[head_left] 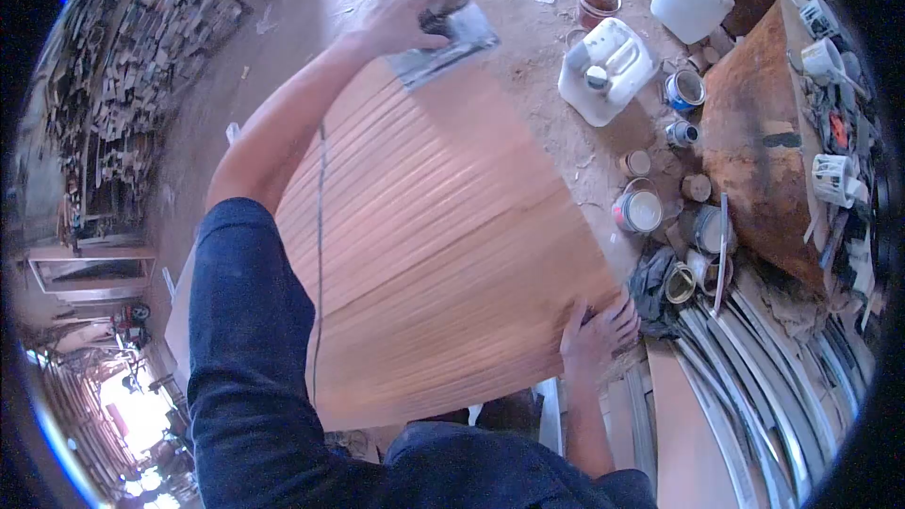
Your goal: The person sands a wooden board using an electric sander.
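Observation:
A large wooden panel with fine parallel grooves (452, 226) lies across the middle of the view. At its far end, my left hand (410, 19) is closed round a grey, flat-based tool (467, 38), which looks like a sander; its details are blurred. The tool rests on the panel's top corner. My right hand (599, 335) lies palm down with fingers apart on the panel's right edge, near my body. A thin dark cord (321, 226) runs lengthwise over the panel, beside my left arm.
White jugs (608, 71) and several paint cans (641, 211) stand on the dusty floor at right. Beyond them is a brown, stained bench (764, 146) bearing clutter. Curved strips (754, 386) lie at lower right; stacked wood (141, 66) fills the upper left.

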Demonstrator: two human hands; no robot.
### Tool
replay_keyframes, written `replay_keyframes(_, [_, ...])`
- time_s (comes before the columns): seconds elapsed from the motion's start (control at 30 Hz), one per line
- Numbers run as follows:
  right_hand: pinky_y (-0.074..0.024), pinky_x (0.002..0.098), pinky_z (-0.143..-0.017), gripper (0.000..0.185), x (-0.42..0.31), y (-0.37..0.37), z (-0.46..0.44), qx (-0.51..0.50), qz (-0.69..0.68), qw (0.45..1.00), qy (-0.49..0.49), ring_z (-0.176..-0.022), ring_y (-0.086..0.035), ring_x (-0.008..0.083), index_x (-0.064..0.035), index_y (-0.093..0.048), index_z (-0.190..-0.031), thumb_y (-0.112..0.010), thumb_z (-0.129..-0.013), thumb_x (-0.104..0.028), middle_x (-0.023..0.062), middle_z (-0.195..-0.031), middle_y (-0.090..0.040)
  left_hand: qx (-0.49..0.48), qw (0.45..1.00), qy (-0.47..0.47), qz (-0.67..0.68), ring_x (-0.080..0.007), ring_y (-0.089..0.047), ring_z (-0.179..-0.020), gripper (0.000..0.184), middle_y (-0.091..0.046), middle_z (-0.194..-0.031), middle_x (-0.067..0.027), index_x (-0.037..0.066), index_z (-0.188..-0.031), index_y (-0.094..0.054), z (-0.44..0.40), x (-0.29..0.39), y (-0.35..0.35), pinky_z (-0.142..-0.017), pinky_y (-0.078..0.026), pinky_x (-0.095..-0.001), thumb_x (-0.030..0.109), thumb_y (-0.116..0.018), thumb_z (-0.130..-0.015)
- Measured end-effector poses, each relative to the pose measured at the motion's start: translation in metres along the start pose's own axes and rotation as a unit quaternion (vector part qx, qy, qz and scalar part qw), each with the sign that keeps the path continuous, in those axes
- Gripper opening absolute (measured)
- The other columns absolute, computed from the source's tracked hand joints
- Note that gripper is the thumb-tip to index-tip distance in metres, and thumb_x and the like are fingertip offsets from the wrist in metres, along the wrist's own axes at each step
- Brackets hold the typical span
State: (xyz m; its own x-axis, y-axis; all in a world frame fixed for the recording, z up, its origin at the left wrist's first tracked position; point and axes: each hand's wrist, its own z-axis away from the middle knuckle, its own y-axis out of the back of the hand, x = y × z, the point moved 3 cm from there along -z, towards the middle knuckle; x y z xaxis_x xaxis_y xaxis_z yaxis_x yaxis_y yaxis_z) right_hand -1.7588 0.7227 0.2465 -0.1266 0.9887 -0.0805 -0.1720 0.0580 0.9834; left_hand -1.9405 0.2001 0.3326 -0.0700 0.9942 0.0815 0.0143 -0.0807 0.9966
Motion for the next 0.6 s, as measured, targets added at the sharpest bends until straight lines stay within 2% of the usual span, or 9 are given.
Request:
replay_keyframes(0.07, [-0.0191, 0.0596, -0.117, 0.079, 0.001, 0.001, 0.003, 0.002, -0.004, 1.000, 0.001, -0.136, -0.034, 0.0434, 0.0083, -0.033, -0.143, -0.055, -0.095, -0.051, 0.0277, -0.144, -0.040, 0.084, 0.994, -0.077, -0.006, -0.0396, -0.063, -0.110, 0.098, -0.063, -0.121, -0.0207, 0.027, -0.155, -0.033, 0.009, 0.023, -0.013, -0.095, -0.051, -0.0470, 0.049, -0.078, -0.070])
replay_keyframes(0.1, [-0.0191, 0.0596, -0.117, 0.079, 0.003, -0.006, 0.006, 0.004, -0.004, 1.000, 0.014, -0.136, -0.034, 0.0434, 0.0083, -0.033, -0.143, -0.055, -0.095, -0.051, 0.0277, -0.144, -0.040, 0.045, 0.994, -0.095, 0.009, -0.0401, -0.063, -0.109, 0.097, -0.063, -0.121, -0.0210, 0.025, -0.154, -0.034, 0.014, 0.038, -0.014, -0.095, -0.051, -0.0474, 0.049, -0.077, -0.071])
replay_keyframes(0.2, [-0.0223, 0.0577, -0.114, 0.080, 0.010, -0.018, 0.008, 0.073, 0.000, 0.997, 0.031, -0.135, -0.035, 0.0446, 0.0048, -0.033, -0.146, -0.052, -0.095, -0.053, 0.0281, -0.142, -0.041, -0.082, 0.995, -0.008, 0.050, -0.0402, -0.063, -0.110, 0.091, -0.063, -0.118, -0.0222, 0.025, -0.151, -0.039, 0.046, 0.099, 0.005, -0.095, -0.051, -0.0478, 0.049, -0.077, -0.073])
replay_keyframes(0.3, [-0.0173, 0.0591, -0.118, 0.083, 0.009, -0.017, 0.010, 0.043, -0.009, 0.998, 0.034, -0.139, -0.031, 0.0449, 0.0058, -0.029, -0.148, -0.049, -0.097, -0.057, 0.0287, -0.147, -0.037, -0.059, 0.994, 0.000, 0.091, -0.0407, -0.063, -0.110, 0.091, -0.061, -0.122, -0.0214, 0.029, -0.151, -0.038, 0.080, 0.134, 0.017, -0.093, -0.052, -0.0480, 0.044, -0.080, -0.072])
replay_keyframes(0.37, [-0.0194, 0.0588, -0.118, 0.084, 0.013, -0.021, 0.010, 0.049, -0.024, 0.998, 0.027, -0.139, -0.031, 0.0452, 0.0035, -0.029, -0.150, -0.047, -0.097, -0.060, 0.0289, -0.148, -0.036, -0.034, 0.994, 0.025, 0.096, -0.0412, -0.063, -0.110, 0.092, -0.060, -0.124, -0.0206, 0.030, -0.152, -0.038, 0.086, 0.124, 0.016, -0.093, -0.052, -0.0484, 0.042, -0.081, -0.071])
replay_keyframes(0.43, [-0.0220, 0.0578, -0.117, 0.085, 0.013, -0.025, 0.010, 0.077, -0.035, 0.995, 0.052, -0.138, -0.032, 0.0457, 0.0023, -0.030, -0.151, -0.046, -0.097, -0.062, 0.0291, -0.148, -0.036, -0.036, 0.995, 0.028, 0.093, -0.0407, -0.065, -0.101, 0.100, -0.058, -0.119, -0.0196, 0.039, -0.154, -0.032, 0.081, 0.098, 0.011, -0.083, -0.053, -0.0512, 0.046, -0.083, -0.068])
replay_keyframes(0.5, [-0.0272, 0.0547, -0.112, 0.082, 0.014, -0.030, 0.011, 0.124, 0.030, 0.991, 0.038, -0.134, -0.037, 0.0428, 0.0032, -0.033, -0.148, -0.044, -0.098, -0.060, 0.0265, -0.143, -0.043, 0.006, 0.992, 0.047, 0.113, -0.0403, -0.066, -0.102, 0.105, -0.062, -0.116, -0.0195, 0.039, -0.154, -0.032, 0.068, 0.061, 0.011, -0.083, -0.053, -0.0501, 0.045, -0.086, -0.064])
replay_keyframes(0.57, [-0.0272, 0.0540, -0.112, 0.079, 0.010, -0.028, 0.011, 0.146, 0.037, 0.988, 0.033, -0.134, -0.037, 0.0423, 0.0031, -0.033, -0.148, -0.046, -0.099, -0.058, 0.0263, -0.143, -0.043, 0.017, 0.995, 0.073, 0.065, -0.0300, -0.067, -0.110, 0.095, -0.070, -0.117, -0.0121, 0.030, -0.148, -0.043, 0.053, 0.031, 0.016, -0.093, -0.053, -0.0434, 0.032, -0.087, -0.063])
replay_keyframes(0.6, [-0.0273, 0.0537, -0.112, 0.078, 0.008, -0.027, 0.011, 0.128, 0.030, 0.991, 0.036, -0.134, -0.037, 0.0428, 0.0031, -0.034, -0.148, -0.047, -0.099, -0.056, 0.0264, -0.144, -0.043, 0.027, 0.993, 0.102, 0.044, -0.0318, -0.067, -0.110, 0.096, -0.069, -0.116, -0.0148, 0.033, -0.146, -0.044, 0.040, 0.003, 0.003, -0.090, -0.054, -0.0446, 0.037, -0.088, -0.061])
